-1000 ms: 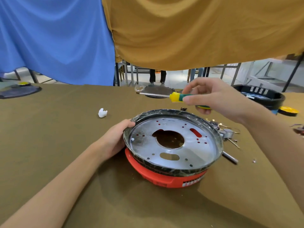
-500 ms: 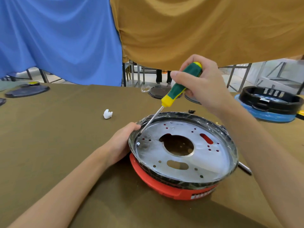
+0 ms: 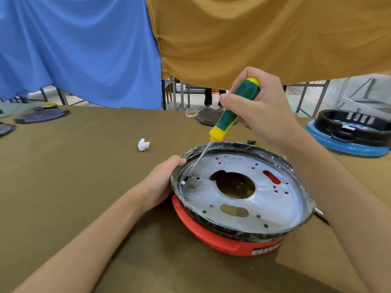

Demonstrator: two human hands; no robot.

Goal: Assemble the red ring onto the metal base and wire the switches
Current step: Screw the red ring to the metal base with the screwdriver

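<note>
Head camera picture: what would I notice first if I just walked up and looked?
Probably the green and yellow screwdriver in the right hand, slanting down with its tip at a small screw on the left side of the shiny metal base. That base sits on the red ring in the middle of the table, and the left hand grips its left rim. Behind hang big blue and mustard cloths.

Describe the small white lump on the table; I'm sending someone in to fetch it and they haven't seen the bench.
Start at the round silver metal base seated on the red plastic ring in the middle of the olive-brown table. Look past the left hand gripping its rim, toward the blue curtain. The small white lump lies there alone on bare cloth, the only white thing nearby.
</note>
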